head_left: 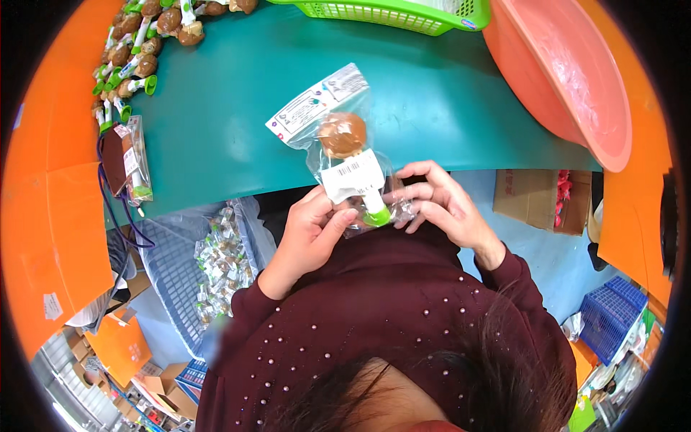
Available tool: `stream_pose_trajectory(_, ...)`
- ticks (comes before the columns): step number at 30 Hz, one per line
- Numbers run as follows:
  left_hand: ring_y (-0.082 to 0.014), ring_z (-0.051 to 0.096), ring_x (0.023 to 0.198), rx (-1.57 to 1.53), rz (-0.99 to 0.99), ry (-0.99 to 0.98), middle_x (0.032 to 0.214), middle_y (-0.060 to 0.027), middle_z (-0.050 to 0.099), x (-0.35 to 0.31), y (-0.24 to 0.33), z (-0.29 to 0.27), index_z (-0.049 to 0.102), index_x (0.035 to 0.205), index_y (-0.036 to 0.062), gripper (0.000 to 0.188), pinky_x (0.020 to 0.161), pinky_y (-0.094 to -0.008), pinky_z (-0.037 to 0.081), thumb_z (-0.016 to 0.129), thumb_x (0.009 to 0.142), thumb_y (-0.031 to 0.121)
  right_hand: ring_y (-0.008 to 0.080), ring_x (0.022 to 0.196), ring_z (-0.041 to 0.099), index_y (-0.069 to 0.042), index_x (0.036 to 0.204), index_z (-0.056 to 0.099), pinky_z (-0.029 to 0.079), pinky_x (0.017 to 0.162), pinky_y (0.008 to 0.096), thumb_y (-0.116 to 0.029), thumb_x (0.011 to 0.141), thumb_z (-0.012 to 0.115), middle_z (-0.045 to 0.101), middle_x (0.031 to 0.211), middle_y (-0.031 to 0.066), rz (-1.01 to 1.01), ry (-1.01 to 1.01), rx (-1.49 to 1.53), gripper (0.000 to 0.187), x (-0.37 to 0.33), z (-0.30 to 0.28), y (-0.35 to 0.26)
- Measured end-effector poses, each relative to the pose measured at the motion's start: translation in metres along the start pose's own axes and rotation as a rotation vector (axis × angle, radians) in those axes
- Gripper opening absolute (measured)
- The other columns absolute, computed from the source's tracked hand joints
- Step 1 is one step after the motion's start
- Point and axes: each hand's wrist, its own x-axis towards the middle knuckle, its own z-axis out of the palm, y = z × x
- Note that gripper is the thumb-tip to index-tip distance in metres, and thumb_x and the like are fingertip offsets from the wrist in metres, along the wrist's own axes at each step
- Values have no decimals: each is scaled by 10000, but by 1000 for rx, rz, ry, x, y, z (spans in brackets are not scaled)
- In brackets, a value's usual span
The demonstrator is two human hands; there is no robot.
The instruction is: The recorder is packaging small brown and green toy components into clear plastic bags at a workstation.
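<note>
In front of me is a clear plastic bag with a printed white header (309,108). Inside it lies a toy with a round brown head (342,135), a white stem and a bright green end (377,217). A white barcode label (353,176) sits across the stem. My left hand (311,234) grips the bag's lower left side between thumb and fingers. On the opposite side my right hand (443,205) has its thumb and fingers curled at the loose plastic beside the green end, apparently pinching it. The bag is held just over the near edge of the green table (432,108).
Several unbagged toys (133,54) are heaped at the far left, with another bagged toy (135,162) below them. A green basket (403,16) and an orange-pink basin (568,72) stand at the back. Down on my left, a blue crate (173,281) holds many bagged toys.
</note>
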Motion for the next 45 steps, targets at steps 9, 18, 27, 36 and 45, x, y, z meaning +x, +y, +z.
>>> stream_pose_trajectory(9, -277, 665, 876, 392, 213, -57, 1026, -149, 642, 10, 51, 1, 660, 929, -5, 130, 731, -310, 521, 685, 840, 86, 114, 841, 644, 21, 1050, 614, 516, 755, 252, -151, 978, 565, 688, 920, 74, -91, 287, -188, 193, -2, 20, -5)
stream_pose_trajectory(18, -276, 630, 878, 617, 747, -13, 1067, -124, 608, 25, 99, 3, 632, 995, 36, 370, 758, -354, 507, 782, 751, 271, 126, 773, 614, 26, 1335, 410, 488, 696, 228, -332, 918, 644, 622, 999, 114, -234, 151, -46, 597, 9, 40, -55)
stream_pose_trajectory(27, -272, 527, 1216, -485, -8, -49, 1361, -172, 480, 49, 121, 11, 315, 1452, 6, 830, 997, -385, 454, 768, 808, 268, 103, 650, 590, -16, 1143, 545, 453, 540, 204, -428, 934, 593, 631, 840, 64, 6, -290, 560, 464, 8, 48, -46)
stream_pose_trajectory(36, -325, 546, 1218, -737, -6, -125, 1330, -194, 524, 49, 109, 6, 176, 1514, 55, 992, 1026, -434, 456, 807, 780, 274, 76, 755, 612, -12, 1049, 602, 490, 690, 229, -221, 917, 663, 663, 864, 36, -43, -115, 221, 254, 10, 51, -52)
stream_pose_trajectory(45, -322, 415, 1339, -810, 9, -12, 1395, -200, 441, 47, 112, 6, 169, 1513, 32, 1031, 1081, -439, 390, 768, 775, 431, 76, 821, 629, 6, 1094, 657, 496, 722, 236, -69, 803, 750, 704, 906, 45, -355, 273, -535, 315, 7, 56, -73)
